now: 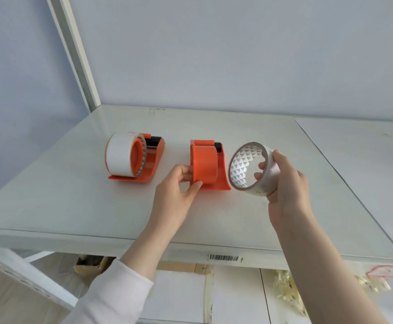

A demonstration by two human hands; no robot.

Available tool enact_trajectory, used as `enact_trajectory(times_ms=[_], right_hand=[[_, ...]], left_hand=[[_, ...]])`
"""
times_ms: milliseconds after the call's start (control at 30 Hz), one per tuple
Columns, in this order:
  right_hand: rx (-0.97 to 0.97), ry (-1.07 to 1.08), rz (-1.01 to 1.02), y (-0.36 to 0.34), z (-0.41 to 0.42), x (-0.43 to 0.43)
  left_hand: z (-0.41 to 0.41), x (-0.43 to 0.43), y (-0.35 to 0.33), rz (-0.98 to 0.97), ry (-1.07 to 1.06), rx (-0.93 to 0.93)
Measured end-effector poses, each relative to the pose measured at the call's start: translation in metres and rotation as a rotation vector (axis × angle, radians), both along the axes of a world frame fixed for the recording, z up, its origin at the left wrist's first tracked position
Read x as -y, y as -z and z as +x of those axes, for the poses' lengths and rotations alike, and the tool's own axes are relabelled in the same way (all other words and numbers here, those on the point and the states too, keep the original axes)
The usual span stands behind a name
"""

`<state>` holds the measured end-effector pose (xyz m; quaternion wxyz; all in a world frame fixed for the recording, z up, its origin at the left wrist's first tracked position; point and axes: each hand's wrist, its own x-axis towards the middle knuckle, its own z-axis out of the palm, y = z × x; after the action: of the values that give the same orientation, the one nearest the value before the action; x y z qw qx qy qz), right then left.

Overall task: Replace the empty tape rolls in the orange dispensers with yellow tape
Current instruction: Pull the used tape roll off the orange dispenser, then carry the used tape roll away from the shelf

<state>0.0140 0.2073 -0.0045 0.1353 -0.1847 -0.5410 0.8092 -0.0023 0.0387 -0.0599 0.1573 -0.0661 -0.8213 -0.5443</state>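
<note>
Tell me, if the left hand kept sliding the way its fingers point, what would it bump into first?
The left hand points right and already touches the orange plastic tape dispenser with the bare hub. Pushing on, it would probably shove that toward the white empty tape roll in the right hand, though depth is unclear.

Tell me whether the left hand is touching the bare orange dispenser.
Touching. The head view shows the left hand with its thumb and fingers pressed against the hub of the bare orange dispenser, with no gap between them.

Head view, angled down, close over shelf [74, 206]
</note>
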Motion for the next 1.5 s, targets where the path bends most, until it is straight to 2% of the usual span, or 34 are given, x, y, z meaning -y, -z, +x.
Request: enact_trajectory(times_ms=[167,267,367,533,767,967,1133,1333,1500], right_hand=[[-0.023,-0.015,-0.227,0.012,0.008,-0.001],[-0.033,-0.071,-0.312,0.016,0.022,0.004],[-0.045,-0.092,-0.36,0.015,0.044,0.011],[-0.059,-0.107,-0.42,0.016,0.091,0.038],[-0.012,-0.242,-0.538,0.044,0.168,0.093],[0.1,-0.158,-0.489,0.074,0.227,0.097],[0.122,-0.056,-0.457,0.107,0.274,0.078],[0.204,0.096,-0.424,0.139,0.341,0.039],[0.179,0.309,-0.465,0.153,0.42,-0.012]], left_hand=[[0.018,-0.001,0.003,0.16,-0.066,-0.05],[0.04,0.003,0.002,0.243,-0.119,-0.142],[0.062,0.004,-0.001,0.33,-0.084,-0.125],[0.099,0.009,-0.007,0.468,0.097,0.034],[0.162,0.046,0.015,0.764,0.339,0.48],[0.204,0.057,0.039,0.706,0.442,0.609],[0.235,0.037,0.061,0.575,0.494,0.684],[0.281,-0.019,0.095,0.394,0.591,0.788],[0.336,-0.089,0.111,0.322,0.759,0.878]])
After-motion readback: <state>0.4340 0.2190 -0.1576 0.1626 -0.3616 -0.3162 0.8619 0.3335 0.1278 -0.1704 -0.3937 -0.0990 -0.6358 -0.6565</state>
